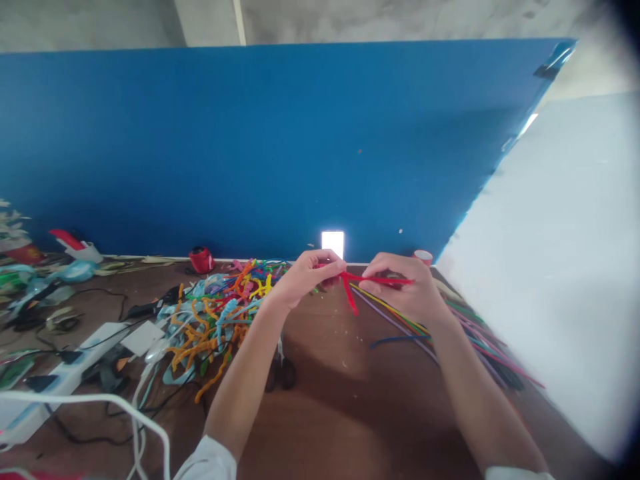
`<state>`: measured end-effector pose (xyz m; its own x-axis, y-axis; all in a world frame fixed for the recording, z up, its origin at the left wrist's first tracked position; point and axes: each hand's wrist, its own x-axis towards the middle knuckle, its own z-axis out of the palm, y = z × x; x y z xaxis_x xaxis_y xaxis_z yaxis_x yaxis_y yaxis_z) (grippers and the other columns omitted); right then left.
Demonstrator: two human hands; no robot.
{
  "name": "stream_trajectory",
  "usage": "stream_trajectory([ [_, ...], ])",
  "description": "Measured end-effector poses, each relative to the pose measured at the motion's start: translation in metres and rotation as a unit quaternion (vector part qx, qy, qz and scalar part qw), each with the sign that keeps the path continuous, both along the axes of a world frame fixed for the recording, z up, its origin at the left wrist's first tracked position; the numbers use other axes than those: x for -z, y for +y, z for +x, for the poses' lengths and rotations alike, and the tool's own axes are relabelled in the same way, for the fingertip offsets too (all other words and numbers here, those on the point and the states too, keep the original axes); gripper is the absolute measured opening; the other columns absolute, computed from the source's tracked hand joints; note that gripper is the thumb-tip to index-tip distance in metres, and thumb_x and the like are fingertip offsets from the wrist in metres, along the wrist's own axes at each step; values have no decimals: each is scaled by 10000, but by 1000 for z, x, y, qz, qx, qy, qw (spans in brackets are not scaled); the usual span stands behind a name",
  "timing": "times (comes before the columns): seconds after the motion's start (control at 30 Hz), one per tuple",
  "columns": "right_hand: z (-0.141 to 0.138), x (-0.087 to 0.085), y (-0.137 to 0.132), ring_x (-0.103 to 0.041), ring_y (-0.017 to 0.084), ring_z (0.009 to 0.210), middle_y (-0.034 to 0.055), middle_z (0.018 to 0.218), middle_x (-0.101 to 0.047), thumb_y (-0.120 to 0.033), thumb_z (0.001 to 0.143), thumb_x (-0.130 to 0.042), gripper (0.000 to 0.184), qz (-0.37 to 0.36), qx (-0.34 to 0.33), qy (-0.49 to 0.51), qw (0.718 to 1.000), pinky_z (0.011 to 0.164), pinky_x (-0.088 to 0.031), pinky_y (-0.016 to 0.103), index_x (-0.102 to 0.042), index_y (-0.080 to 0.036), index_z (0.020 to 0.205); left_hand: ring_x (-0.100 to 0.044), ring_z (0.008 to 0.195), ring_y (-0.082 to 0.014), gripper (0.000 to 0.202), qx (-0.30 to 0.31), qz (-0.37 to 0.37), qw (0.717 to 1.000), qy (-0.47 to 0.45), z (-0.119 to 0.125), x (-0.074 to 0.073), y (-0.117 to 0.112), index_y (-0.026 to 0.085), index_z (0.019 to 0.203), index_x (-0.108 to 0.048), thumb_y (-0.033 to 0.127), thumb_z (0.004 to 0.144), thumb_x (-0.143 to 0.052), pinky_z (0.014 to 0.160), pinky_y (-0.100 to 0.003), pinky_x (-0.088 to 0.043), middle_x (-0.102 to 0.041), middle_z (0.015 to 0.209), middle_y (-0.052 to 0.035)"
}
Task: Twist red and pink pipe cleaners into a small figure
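Both my hands are raised a little above a brown wooden table (350,407) and pinch one red pipe cleaner (373,279) between them. My left hand (310,273) has its fingers closed on the left end. My right hand (405,287) grips the right part, and a bent red tail (350,298) hangs down between the hands. Straight pipe cleaners of several colours (475,340) lie under and to the right of my right hand.
A tangled heap of bent coloured pipe cleaners (220,313) lies left of my left arm. Black scissors (281,373) rest under that arm. A white power strip (55,380) with cables sits at the left. A blue partition (280,147) stands behind, with a red cup (423,256) against it.
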<state>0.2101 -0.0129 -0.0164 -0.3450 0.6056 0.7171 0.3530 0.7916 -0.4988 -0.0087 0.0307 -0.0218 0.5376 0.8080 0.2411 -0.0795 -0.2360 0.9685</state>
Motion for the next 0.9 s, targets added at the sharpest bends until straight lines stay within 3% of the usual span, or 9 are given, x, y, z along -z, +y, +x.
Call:
stream_trajectory([
  [0.27, 0, 4, 4, -622, 179, 758, 30, 822, -718, -260, 875, -693, 53, 36, 43, -40, 998, 707, -471, 342, -736, -236, 856, -493, 570, -68, 341, -11, 5, 1000, 2, 2, 1, 1, 154, 738, -558, 463, 831, -669, 571, -204, -381, -577, 635, 15],
  [0.53, -2, 10, 11, -632, 149, 684, 19, 807, -741, -262, 903, -651, 147, -14, -74, 61, 995, 607, -481, 292, -784, -266, 964, -441, 563, -64, 323, 50, -2, 998, -26, 2, -2, -3, 164, 729, -524, 433, 847, -660, 562, -204, -327, -511, 611, 35],
  [0.67, -2, 11, 15, -678, 169, 792, 42, 911, -768, -241, 915, -632, 185, -1, -96, 27, 995, 692, -522, 311, -771, -269, 1034, -441, 567, -64, 335, 42, -3, 999, -23, 0, -3, -4, 164, 727, -533, 451, 841, -661, 569, -203, -333, -510, 618, 34],
  [0.9, -4, 7, 5, -648, 178, 863, 60, 980, -735, -229, 923, -628, 291, 62, -10, -102, 993, 746, -511, 327, -674, -249, 1210, -457, 587, -72, 367, 3, 7, 1000, -5, -1, 0, -2, 164, 729, -523, 491, 849, -638, 569, -207, -342, -495, 636, 30],
])
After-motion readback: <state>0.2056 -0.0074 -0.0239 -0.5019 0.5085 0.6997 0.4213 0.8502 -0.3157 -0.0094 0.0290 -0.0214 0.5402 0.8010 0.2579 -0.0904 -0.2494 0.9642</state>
